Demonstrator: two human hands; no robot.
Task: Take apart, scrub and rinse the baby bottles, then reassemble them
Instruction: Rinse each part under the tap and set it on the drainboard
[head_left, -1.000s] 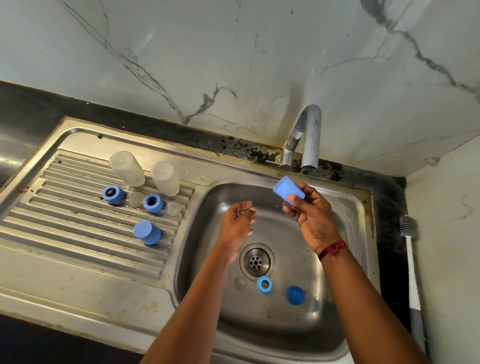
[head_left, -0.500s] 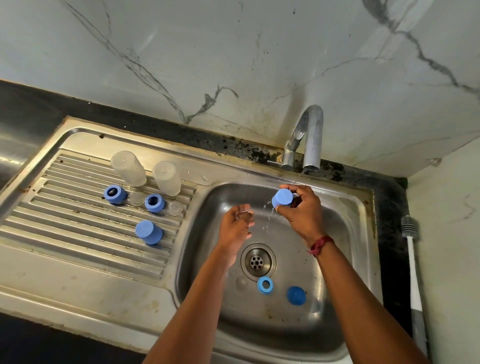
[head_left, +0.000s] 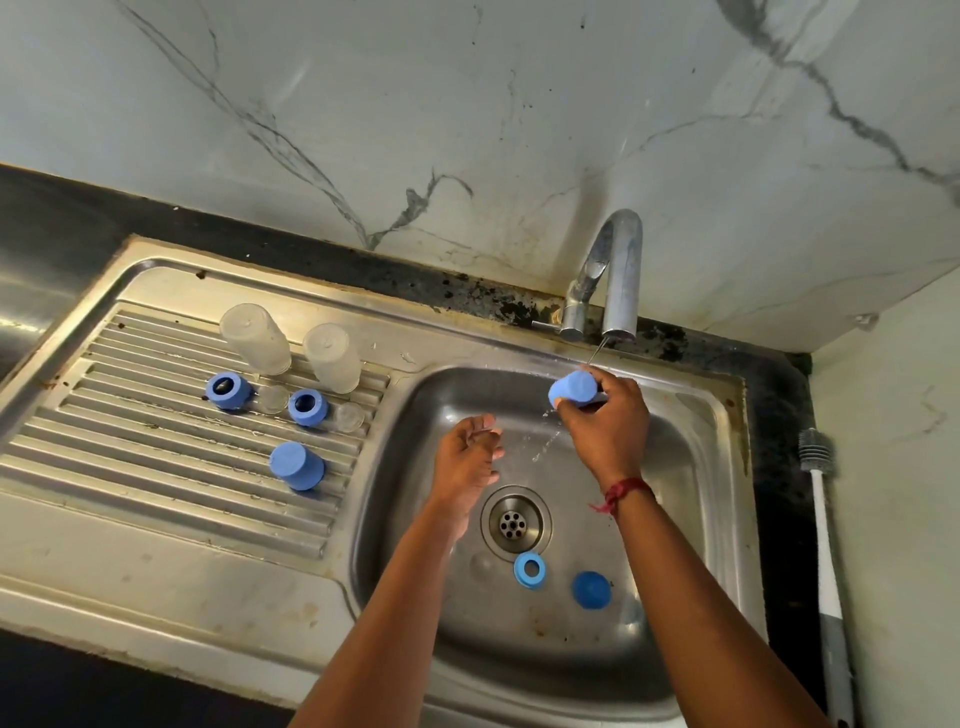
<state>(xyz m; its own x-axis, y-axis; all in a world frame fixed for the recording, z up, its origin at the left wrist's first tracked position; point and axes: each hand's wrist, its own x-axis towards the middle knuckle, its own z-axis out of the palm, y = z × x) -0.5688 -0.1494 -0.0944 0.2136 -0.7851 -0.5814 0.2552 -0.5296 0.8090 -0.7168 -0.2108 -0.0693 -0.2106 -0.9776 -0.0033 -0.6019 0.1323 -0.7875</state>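
Head view, from the hands out. Gripping the cap (head_left: 571, 388) in the right hand (head_left: 605, 431), closed end showing to the left, just under the tap (head_left: 621, 270) and its thin trickle, with drops falling below. Hanging the left hand (head_left: 467, 457) apart and lower over the sink (head_left: 717, 467), fingers loosely curled, nothing seen in them. Judged as rinsing. Turn the cap's mouth up into the stream, since so thin a thread probably wets one side only. Roll it between the fingers to wet the whole wall, then tip it out over the drain (head_left: 514, 522). Bring the left hand in to rub the inside if suds cling. Grip firmly: wet, smooth plastic, likely to slip. Once clean, set it mouth down beside the other cap (head_left: 297, 465) on the drainer (head_left: 156, 467), near the two bottles (head_left: 254, 338), rings (head_left: 228, 389) and teats (head_left: 272, 399). Waiting in the sink: a ring (head_left: 530, 570) and a third cap (head_left: 590, 590). Brush (head_left: 818, 452) well off by the right wall.
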